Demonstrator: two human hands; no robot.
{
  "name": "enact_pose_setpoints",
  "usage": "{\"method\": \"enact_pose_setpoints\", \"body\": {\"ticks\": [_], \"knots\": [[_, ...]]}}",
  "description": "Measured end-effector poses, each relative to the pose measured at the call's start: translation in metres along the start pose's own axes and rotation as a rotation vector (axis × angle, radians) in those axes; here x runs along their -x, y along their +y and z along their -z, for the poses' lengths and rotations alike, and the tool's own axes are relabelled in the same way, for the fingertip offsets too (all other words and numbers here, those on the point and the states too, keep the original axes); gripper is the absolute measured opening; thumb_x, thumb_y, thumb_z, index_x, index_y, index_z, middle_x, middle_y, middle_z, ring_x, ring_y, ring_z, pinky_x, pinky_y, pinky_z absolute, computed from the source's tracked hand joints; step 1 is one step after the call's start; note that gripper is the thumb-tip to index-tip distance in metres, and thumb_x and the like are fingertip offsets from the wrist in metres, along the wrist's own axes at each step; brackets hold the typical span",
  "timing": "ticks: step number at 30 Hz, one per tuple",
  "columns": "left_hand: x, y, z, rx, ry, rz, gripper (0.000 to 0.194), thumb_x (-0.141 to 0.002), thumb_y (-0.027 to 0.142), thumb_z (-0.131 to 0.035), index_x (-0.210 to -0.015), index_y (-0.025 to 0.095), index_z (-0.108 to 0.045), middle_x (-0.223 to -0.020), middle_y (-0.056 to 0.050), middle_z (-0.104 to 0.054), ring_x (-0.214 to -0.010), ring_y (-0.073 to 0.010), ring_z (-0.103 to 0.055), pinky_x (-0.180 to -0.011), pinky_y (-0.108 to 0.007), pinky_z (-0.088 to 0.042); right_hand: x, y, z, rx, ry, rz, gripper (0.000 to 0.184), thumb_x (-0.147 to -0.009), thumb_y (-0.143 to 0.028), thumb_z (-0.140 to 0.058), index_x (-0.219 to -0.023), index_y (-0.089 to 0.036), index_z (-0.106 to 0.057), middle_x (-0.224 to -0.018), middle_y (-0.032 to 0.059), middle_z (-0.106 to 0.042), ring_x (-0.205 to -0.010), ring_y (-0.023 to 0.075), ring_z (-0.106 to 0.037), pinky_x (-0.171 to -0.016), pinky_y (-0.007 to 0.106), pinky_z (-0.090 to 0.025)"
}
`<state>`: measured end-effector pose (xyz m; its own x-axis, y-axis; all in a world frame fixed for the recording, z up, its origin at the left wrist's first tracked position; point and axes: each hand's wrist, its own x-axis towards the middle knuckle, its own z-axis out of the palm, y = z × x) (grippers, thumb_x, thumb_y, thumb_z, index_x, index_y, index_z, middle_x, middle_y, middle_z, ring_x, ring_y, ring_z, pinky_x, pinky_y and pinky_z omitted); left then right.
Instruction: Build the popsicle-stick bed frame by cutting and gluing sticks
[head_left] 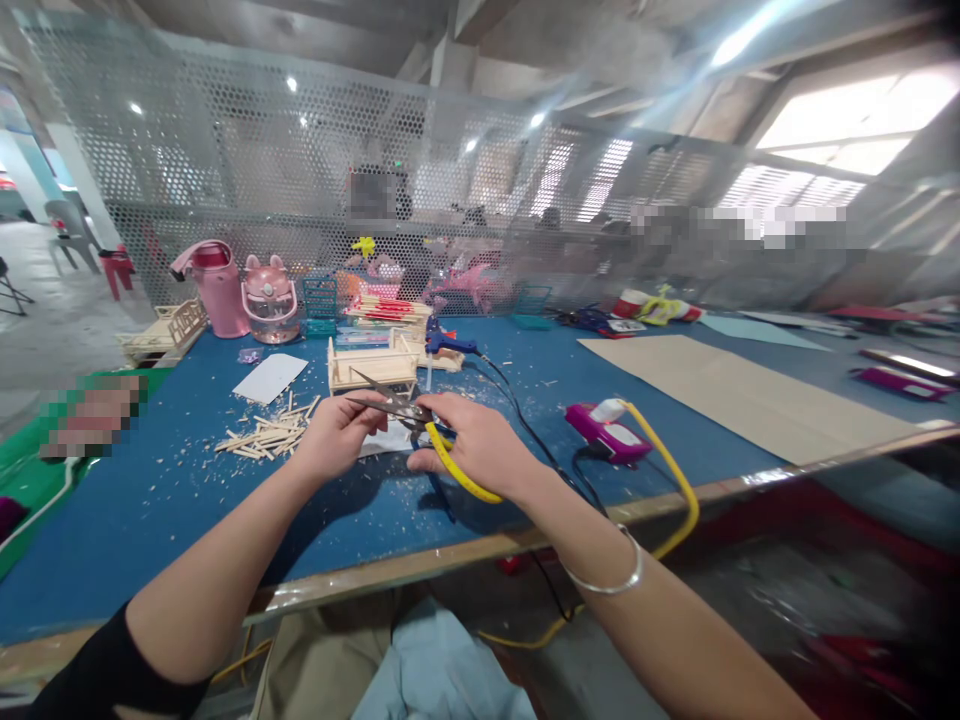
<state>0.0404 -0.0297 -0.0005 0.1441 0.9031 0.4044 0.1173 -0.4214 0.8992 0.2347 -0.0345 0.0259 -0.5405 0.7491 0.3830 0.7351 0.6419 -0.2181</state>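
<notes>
A single head-worn camera looks forward and down across the tabletop (187, 490) from close behind its near edge.

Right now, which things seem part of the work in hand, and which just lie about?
Likely part of the work:
scissors in the right hand
short sticks
wooden model
glue gun

Probably just lying about:
pink flask
water bottle
brown sheet
</notes>
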Motion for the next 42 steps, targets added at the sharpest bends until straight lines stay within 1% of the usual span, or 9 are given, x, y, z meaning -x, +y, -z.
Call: {"method": "enact_pose_setpoints", "body": {"ticks": [10, 21, 23, 26, 31, 34, 37, 39, 42], "knots": [[0.001, 0.005, 0.002, -0.117, -0.035, -0.038, 0.02, -0.072, 0.024, -0.047, -0.055, 0.016, -0.055, -0.057, -0.001, -0.055, -0.057, -0.0114, -0.047, -0.055, -0.022, -0.036, -0.002, 0.0, -0.003, -0.053, -0.001, 0.0, 0.05, -0.071, -0.052, -0.058, -0.106, -0.016, -0.056, -0.096, 0.0098, -0.065, -0.083, 0.0211, -0.06, -0.069, 0.028, -0.043], [0.002, 0.007, -0.002, 0.046, -0.065, 0.044, 0.021, -0.074, 0.034, -0.055, -0.065, 0.016, -0.058, -0.056, 0.001, -0.057, -0.052, -0.0087, -0.047, -0.053, -0.021, -0.039, 0.001, 0.005, -0.011, -0.159, -0.003, -0.009, 0.04, -0.076, -0.049, -0.054, -0.097, -0.015, -0.06, -0.07, 0.003, -0.063, -0.06, 0.0131, -0.054, -0.053, 0.021, -0.036], [0.001, 0.007, -0.004, 0.17, -0.062, 0.106, 0.023, -0.071, 0.038, -0.059, -0.075, 0.015, -0.058, -0.061, 0.0, -0.062, -0.052, -0.0085, -0.05, -0.054, -0.022, -0.041, 0.002, 0.009, -0.011, -0.184, 0.046, -0.063, 0.039, -0.076, -0.046, -0.055, -0.098, -0.015, -0.06, -0.071, 0.0026, -0.063, -0.059, 0.0127, -0.054, -0.055, 0.021, -0.038], [0.0, 0.008, -0.005, 0.388, -0.046, 0.213, 0.034, -0.064, 0.039, -0.067, -0.085, 0.016, -0.052, -0.069, -0.003, -0.067, -0.055, -0.0092, -0.056, -0.056, -0.022, -0.044, 0.007, 0.024, -0.005, -0.148, 0.151, -0.251, 0.035, -0.073, -0.039, -0.058, -0.099, -0.016, -0.059, -0.074, 0.0025, -0.063, -0.061, 0.0135, -0.054, -0.057, 0.023, -0.041], [0.0, 0.01, -0.004, 0.592, -0.031, 0.344, 0.039, -0.062, 0.038, -0.071, -0.086, 0.019, -0.047, -0.074, -0.004, -0.069, -0.061, -0.0117, -0.062, -0.055, -0.021, -0.045, 0.024, 0.055, 0.009, -0.045, 0.122, -0.513, 0.033, -0.064, -0.02, -0.059, -0.097, -0.018, -0.057, -0.057, -0.0023, -0.054, -0.052, 0.013, -0.049, -0.052, 0.024, -0.039], [0.0, 0.007, -0.005, 0.606, 0.007, 0.349, 0.034, -0.062, 0.038, -0.072, -0.08, 0.018, -0.05, -0.08, -0.002, -0.067, -0.067, -0.0104, -0.061, -0.053, -0.018, -0.044, 0.03, 0.053, 0.01, -0.359, 0.179, -0.584, 0.031, -0.062, -0.026, -0.063, -0.091, -0.018, -0.055, -0.057, -0.0043, -0.05, -0.048, 0.0101, -0.045, -0.048, 0.023, -0.038], [-0.001, 0.003, -0.008, 0.604, 0.082, 0.271, 0.03, -0.059, 0.034, -0.074, -0.075, 0.017, -0.055, -0.073, 0.003, -0.062, -0.06, -0.0042, -0.054, -0.055, -0.015, -0.042, 0.025, 0.031, 0.003, -0.891, 0.17, -0.598, 0.039, -0.062, -0.039, -0.064, -0.091, -0.02, -0.047, -0.05, -0.0099, -0.04, -0.035, 0.0045, -0.031, -0.034, 0.018, -0.028], [-0.001, 0.0, -0.01, 0.592, 0.109, 0.216, 0.029, -0.059, 0.034, -0.074, -0.074, 0.016, -0.057, -0.063, 0.006, -0.056, -0.053, -0.0023, -0.048, -0.053, -0.014, -0.039, 0.015, 0.01, -0.003, -1.133, 0.153, -0.549, 0.04, -0.063, -0.041, -0.064, -0.092, -0.022, -0.044, -0.048, -0.0121, -0.037, -0.032, 0.003, -0.027, -0.03, 0.016, -0.023], [-0.001, -0.003, -0.01, 0.575, 0.092, 0.168, 0.026, -0.062, 0.033, -0.073, -0.075, 0.016, -0.057, -0.06, 0.005, -0.055, -0.054, -0.0035, -0.047, -0.055, -0.015, -0.037, -0.008, -0.017, -0.011, -1.286, 0.078, -0.456, 0.041, -0.063, -0.04, -0.064, -0.092, -0.021, -0.043, -0.055, -0.009, -0.049, -0.031, 0.0027, -0.033, -0.029, 0.014, -0.023]]}}
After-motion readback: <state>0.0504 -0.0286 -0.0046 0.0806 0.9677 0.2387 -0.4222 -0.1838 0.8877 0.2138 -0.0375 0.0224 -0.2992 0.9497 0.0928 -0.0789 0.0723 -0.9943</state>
